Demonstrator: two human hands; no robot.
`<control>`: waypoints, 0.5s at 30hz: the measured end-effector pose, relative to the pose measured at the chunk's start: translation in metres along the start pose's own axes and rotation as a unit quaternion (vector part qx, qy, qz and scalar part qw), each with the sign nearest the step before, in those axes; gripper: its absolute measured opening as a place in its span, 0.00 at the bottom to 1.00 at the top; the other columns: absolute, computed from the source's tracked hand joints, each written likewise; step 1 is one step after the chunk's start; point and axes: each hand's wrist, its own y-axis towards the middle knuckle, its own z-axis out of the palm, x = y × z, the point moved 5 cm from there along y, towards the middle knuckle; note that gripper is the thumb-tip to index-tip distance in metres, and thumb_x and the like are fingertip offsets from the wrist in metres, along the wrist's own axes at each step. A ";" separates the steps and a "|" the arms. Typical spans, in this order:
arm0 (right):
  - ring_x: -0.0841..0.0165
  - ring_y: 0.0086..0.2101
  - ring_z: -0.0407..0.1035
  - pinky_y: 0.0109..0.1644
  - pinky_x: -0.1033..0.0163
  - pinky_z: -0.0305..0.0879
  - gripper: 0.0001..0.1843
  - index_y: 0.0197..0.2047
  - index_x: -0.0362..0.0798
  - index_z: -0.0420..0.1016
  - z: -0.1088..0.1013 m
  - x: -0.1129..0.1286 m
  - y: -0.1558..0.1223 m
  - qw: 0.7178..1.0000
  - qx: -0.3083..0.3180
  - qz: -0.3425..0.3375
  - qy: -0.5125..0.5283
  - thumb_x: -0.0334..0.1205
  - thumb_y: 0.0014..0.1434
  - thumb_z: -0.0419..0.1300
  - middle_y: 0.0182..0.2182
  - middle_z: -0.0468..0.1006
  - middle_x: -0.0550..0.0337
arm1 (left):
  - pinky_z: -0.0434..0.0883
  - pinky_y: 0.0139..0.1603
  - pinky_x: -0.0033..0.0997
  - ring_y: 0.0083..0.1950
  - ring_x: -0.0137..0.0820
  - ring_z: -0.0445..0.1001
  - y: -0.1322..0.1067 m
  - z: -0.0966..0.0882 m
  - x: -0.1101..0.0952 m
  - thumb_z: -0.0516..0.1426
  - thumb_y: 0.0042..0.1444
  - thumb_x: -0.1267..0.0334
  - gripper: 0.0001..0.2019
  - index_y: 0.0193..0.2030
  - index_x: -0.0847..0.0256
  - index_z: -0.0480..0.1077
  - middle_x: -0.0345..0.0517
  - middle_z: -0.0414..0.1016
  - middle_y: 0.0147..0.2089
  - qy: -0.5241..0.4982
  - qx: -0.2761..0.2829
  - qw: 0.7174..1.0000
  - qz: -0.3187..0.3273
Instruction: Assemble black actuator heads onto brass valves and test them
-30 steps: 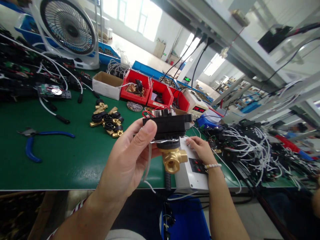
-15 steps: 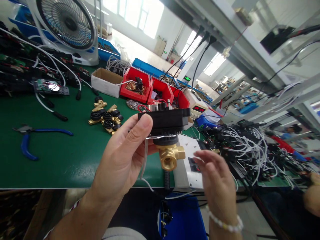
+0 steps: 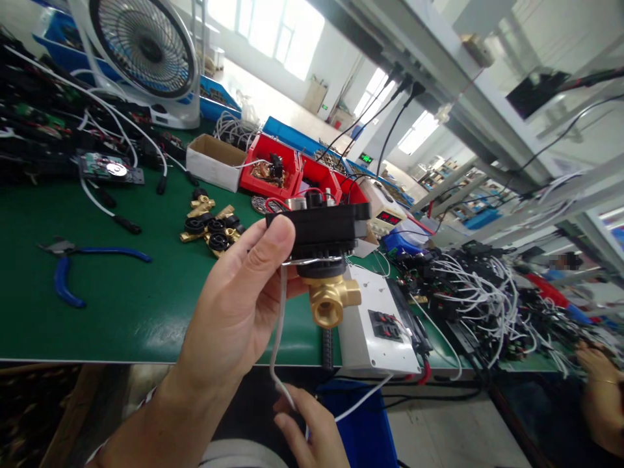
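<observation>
Two hands are busy over the near edge of the green table [image 3: 121, 318]. Starting at the left, blue-handled pliers [image 3: 73, 270] lie flat toward that near edge. A fan [image 3: 146, 45] stands by the far left corner. Further in sits a heap of brass fittings [image 3: 209, 227], with red bins [image 3: 273, 169] along the far edge behind it.

The left hand [image 3: 234, 312] holds a valve unit [image 3: 324, 260] up in the air, clear of the table. Its fingers are clamped on the black housing [image 3: 322, 231], the thumb pressed on the near end. The brass body [image 3: 331, 302] hangs below, its open port facing the person.

A white cable [image 3: 277, 331] drops from under the housing to the right hand [image 3: 312, 429], low down in front of the near edge. The fingers there are pinched on the cable.

To my eye this goes best with the grip on the housing alone, not on the red leads on top. The cable should stay slack where it leaves the unit, so nothing strains the joint.

Just right of the valve, a white control box [image 3: 375, 338] rests at the near edge. Beyond it sprawls a tangle of white wires [image 3: 478, 292]. Another person's hand [image 3: 597, 383] shows at the far right.
</observation>
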 end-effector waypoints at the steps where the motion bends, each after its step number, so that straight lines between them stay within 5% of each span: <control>1: 0.68 0.37 0.77 0.42 0.68 0.72 0.15 0.54 0.56 0.73 0.000 -0.008 -0.005 1.000 0.000 0.006 -0.017 0.38 0.65 0.57 0.37 0.81 0.62 | 0.72 0.62 0.42 0.61 0.43 0.71 0.000 -0.001 -0.001 0.61 0.61 0.55 0.16 0.50 0.63 0.74 0.45 0.78 0.50 -0.001 0.000 1.000 0.002; 8: 0.63 0.47 0.76 0.50 0.66 0.73 0.17 0.57 0.52 0.74 -0.015 -0.065 -0.038 0.992 -0.035 0.066 -0.097 0.38 0.65 0.56 0.47 0.80 0.54 | 0.74 0.59 0.41 0.54 0.40 0.76 -0.001 -0.001 -0.001 0.64 0.57 0.54 0.18 0.51 0.61 0.74 0.43 0.79 0.47 -0.013 -0.013 1.000 -0.005; 12: 0.59 0.44 0.78 0.46 0.64 0.75 0.15 0.52 0.53 0.77 -0.014 -0.064 -0.038 0.994 -0.044 0.040 -0.089 0.40 0.65 0.56 0.43 0.82 0.54 | 0.75 0.55 0.31 0.49 0.32 0.78 -0.002 -0.004 -0.006 0.63 0.58 0.56 0.16 0.52 0.55 0.73 0.36 0.79 0.47 0.003 -0.041 0.999 0.019; 15: 0.61 0.38 0.79 0.41 0.64 0.75 0.14 0.49 0.53 0.78 -0.009 -0.048 -0.031 0.992 -0.076 0.083 -0.056 0.42 0.66 0.54 0.38 0.83 0.56 | 0.77 0.49 0.26 0.48 0.30 0.78 -0.004 -0.012 -0.015 0.60 0.61 0.53 0.15 0.54 0.52 0.72 0.36 0.79 0.48 0.028 -0.071 0.997 0.028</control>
